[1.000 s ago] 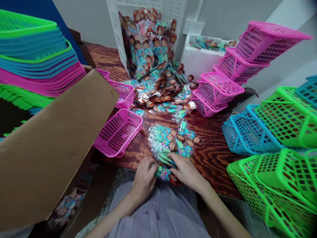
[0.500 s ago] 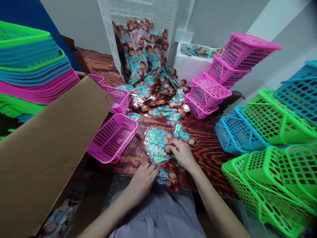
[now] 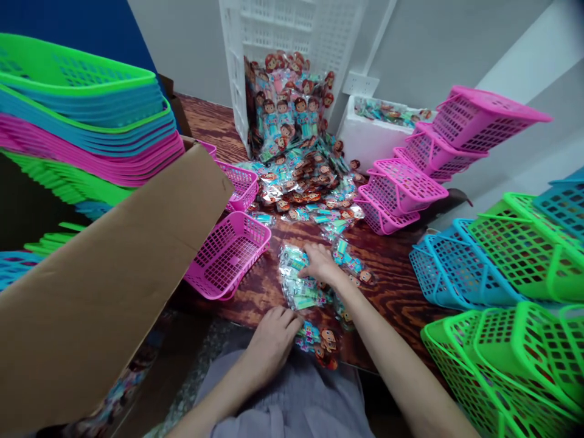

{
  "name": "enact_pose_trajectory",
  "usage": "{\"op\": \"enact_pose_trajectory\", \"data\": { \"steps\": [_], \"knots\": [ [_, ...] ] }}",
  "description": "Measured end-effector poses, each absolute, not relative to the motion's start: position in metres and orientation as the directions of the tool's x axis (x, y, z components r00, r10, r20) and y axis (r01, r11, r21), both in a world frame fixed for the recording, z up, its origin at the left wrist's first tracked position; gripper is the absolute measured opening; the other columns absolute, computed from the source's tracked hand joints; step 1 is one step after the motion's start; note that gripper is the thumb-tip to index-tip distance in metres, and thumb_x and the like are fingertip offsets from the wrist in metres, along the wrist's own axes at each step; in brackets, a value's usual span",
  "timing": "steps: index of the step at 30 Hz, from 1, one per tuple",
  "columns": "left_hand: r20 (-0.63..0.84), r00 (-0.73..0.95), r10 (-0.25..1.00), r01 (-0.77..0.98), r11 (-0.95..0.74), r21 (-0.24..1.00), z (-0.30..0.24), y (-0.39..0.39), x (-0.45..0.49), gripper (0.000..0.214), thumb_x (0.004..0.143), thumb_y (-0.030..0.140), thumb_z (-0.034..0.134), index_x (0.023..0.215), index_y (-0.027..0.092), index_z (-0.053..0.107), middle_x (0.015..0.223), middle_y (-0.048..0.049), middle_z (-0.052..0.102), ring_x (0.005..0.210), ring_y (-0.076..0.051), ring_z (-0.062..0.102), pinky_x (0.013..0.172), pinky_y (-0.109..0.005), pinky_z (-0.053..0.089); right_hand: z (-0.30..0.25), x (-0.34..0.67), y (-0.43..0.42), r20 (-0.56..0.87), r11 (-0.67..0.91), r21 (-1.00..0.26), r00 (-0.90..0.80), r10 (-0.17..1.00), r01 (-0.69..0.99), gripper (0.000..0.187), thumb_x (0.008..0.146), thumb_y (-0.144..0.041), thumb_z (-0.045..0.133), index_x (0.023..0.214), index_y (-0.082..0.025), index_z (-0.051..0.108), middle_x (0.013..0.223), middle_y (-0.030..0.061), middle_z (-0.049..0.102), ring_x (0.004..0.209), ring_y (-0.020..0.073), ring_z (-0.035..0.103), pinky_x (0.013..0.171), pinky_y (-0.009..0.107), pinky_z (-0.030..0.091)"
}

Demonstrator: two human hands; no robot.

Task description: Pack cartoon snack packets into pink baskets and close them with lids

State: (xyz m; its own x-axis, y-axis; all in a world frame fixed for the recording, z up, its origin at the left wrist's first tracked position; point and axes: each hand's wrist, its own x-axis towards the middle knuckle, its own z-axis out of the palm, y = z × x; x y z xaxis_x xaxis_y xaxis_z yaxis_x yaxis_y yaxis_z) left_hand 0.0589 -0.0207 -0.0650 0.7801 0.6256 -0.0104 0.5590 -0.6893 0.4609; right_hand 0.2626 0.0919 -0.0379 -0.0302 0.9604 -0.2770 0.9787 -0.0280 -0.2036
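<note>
Left hand (image 3: 274, 340), at 6 o'clock, touches one bunch of bagged figures (image 3: 311, 333), its grip unclear; right hand (image 3: 317, 263), at 5, spreads thumb and fingers apart over one fanned cluster (image 3: 297, 289). One pink basket (image 3: 224, 252) sits at 8, four stacked pink baskets (image 3: 410, 182) at 2, one white crate (image 3: 294, 24) at 12.

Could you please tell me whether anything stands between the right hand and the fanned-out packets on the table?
Nothing visible does: the right hand is over part of the fanned-out packets, apparently touching them. The left hand is nearer the person, at a smaller bunch, not in between.
</note>
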Motion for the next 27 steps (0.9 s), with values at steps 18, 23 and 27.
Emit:
{"op": "enact_pose_trajectory", "data": {
  "steps": [18, 23, 27],
  "knots": [
    [0.182, 0.662, 0.727, 0.520, -0.620, 0.588, -0.078, -0.009, 0.018, 0.043, 0.078, -0.001, 0.058, 0.113, 0.022, 0.063, 0.161, -0.0103, 0.027, 0.141, -0.031, 0.035, 0.111, -0.052, 0.039, -0.026, 0.236, -0.034, -0.118, 0.249, -0.351, -0.307, 0.944, 0.902, 0.042, 0.086, -0.010, 0.060, 0.126, -0.016, 0.049, 0.114, 0.0130, 0.066, 0.109, 0.0288, 0.060, 0.092, 0.043, 0.044],
    [0.165, 0.698, 0.696, 0.531, -0.659, 0.533, -0.081, -0.011, 0.015, 0.036, 0.085, 0.006, 0.059, 0.116, 0.023, 0.062, 0.155, -0.0109, 0.038, 0.131, -0.029, 0.045, 0.107, -0.050, 0.044, -0.022, 0.250, -0.048, -0.188, 0.162, -0.386, -0.250, 0.950, 0.908, 0.050, 0.084, -0.008, 0.062, 0.132, -0.016, 0.049, 0.126, 0.0133, 0.063, 0.117, 0.0299, 0.057, 0.101, 0.047, 0.042],
    [0.192, 0.697, 0.691, 0.516, -0.669, 0.535, -0.079, -0.016, 0.019, 0.036, 0.086, 0.005, 0.057, 0.117, 0.022, 0.062, 0.159, -0.0122, 0.029, 0.136, -0.029, 0.041, 0.110, -0.051, 0.041, -0.022, 0.252, -0.050, -0.191, 0.129, -0.435, -0.231, 0.954, 0.891, 0.033, 0.088, -0.007, 0.056, 0.119, -0.018, 0.059, 0.115, 0.0093, 0.066, 0.108, 0.0262, 0.060, 0.095, 0.041, 0.046]
  ]
}}
